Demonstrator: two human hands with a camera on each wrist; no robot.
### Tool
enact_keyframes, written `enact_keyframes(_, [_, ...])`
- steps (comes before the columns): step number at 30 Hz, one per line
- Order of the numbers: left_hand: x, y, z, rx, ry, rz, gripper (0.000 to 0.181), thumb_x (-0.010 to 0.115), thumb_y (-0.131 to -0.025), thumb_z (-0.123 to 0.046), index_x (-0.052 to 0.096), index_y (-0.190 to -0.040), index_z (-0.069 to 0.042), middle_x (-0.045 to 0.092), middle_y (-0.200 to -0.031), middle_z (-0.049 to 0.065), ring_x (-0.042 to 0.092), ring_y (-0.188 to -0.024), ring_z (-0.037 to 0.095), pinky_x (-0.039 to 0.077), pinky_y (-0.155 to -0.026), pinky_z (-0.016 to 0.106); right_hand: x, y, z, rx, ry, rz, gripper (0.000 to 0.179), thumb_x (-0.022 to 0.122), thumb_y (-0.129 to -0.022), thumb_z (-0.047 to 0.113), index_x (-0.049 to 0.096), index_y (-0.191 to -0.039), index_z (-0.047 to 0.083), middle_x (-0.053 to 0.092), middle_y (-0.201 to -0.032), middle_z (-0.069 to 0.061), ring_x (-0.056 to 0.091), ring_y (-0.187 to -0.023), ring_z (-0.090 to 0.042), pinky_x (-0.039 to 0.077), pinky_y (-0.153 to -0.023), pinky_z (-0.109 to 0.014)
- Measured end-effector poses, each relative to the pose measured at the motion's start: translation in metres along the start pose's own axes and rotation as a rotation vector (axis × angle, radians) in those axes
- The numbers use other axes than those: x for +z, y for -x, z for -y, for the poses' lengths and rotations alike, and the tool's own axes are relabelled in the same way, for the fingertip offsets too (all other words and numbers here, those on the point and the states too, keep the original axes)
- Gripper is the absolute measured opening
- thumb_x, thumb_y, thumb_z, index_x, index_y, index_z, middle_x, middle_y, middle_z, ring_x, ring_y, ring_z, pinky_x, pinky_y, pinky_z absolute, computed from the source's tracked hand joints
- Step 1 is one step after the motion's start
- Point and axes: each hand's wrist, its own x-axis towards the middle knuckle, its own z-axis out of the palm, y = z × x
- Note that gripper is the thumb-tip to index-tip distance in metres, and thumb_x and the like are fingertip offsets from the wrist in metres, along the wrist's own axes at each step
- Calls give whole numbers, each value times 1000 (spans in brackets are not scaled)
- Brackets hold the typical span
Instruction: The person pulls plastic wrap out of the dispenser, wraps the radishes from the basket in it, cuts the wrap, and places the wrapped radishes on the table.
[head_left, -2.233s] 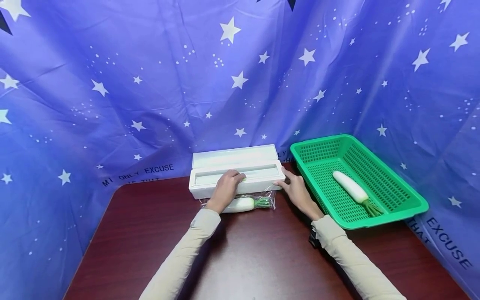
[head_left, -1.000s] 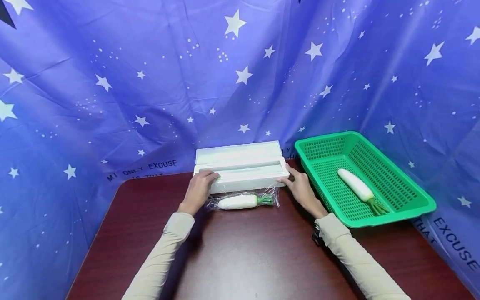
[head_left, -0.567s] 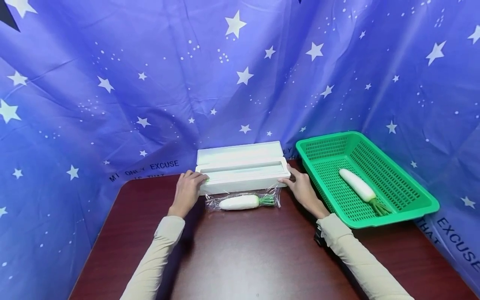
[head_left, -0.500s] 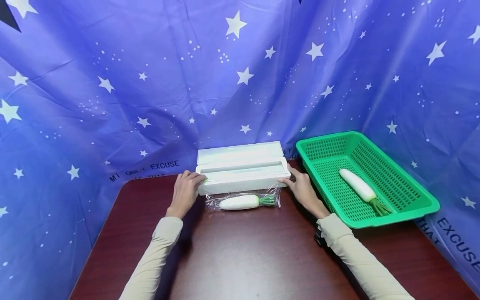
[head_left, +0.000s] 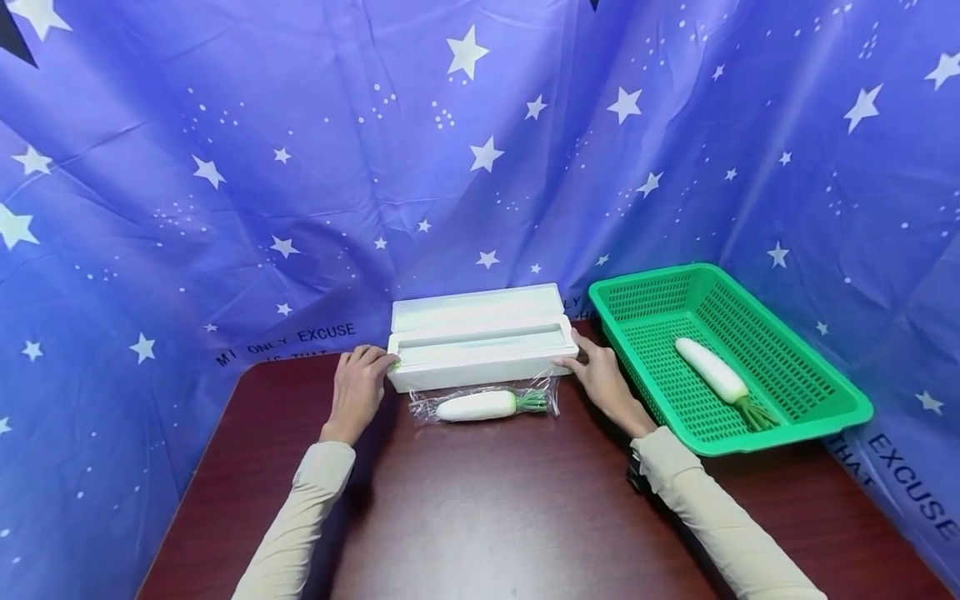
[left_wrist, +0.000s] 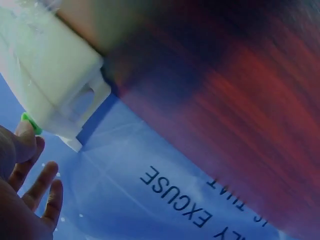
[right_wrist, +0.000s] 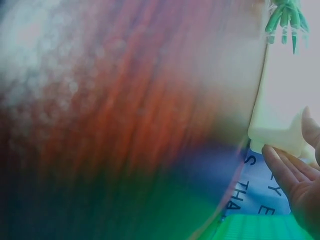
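A long white cling film dispenser (head_left: 483, 372) stands at the back of the table, its lid (head_left: 476, 308) raised. My left hand (head_left: 352, 392) is at its left end, pinching a small green slide cutter (left_wrist: 31, 124) at the front edge; the other fingers are spread away from the box in the left wrist view. At the opposite end, my right hand (head_left: 603, 385) steadies the box, thumb on the front and fingers against the end. A white radish (head_left: 476, 406) with green stems lies in front, under clear film (head_left: 422, 408) that reaches up to the dispenser.
To the right sits a green plastic basket (head_left: 795, 433) holding another white radish (head_left: 708, 369). The dark red wooden table (head_left: 480, 517) meets a blue curtain (head_left: 315, 208) with white stars behind the dispenser.
My left hand has slid left along the dispenser's front edge, from near its middle to the left end. The right hand keeps its hold. The wrapped radish is more fully uncovered to view.
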Motion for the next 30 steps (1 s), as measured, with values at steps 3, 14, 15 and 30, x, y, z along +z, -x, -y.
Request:
enact_keyframes(3, [-1, -3, -1, -5, 12, 10, 22, 69, -84, 11, 78, -96, -6, 72, -95, 9, 64, -98, 36, 44, -77, 48, -1, -2, 0, 2, 3, -15, 64, 85, -85, 13, 59, -139, -12, 73, -109, -32, 71, -77, -30, 55, -66, -44])
enact_keyframes(14, [1, 3, -46, 49, 47, 30, 29, 73, -87, 6, 75, -115, 0, 75, -112, 19, 69, -105, 38, 51, -87, 51, -3, 0, 8, 46, 37, 33, 67, 83, -90, 14, 53, -144, -13, 71, -113, -34, 71, -84, -36, 56, -72, -51])
enact_keyframes(15, [3, 4, -54, 68, 67, 52, 30, 77, -87, 3, 76, -117, -1, 75, -113, 18, 70, -105, 36, 52, -88, 50, -4, 1, 10, 56, 40, 38, 67, 82, -91, 14, 52, -146, -12, 70, -118, -34, 72, -93, -40, 56, -77, -53])
enact_keyframes(30, [23, 14, -112, 113, 45, 309, 41, 89, -81, -20, 74, -118, -9, 75, -112, 4, 72, -100, 25, 49, -85, 41, -5, -5, 34, 75, -28, 59, 73, 79, -88, 2, 43, -148, -16, 47, -142, -38, 46, -132, -48, 38, -114, -59])
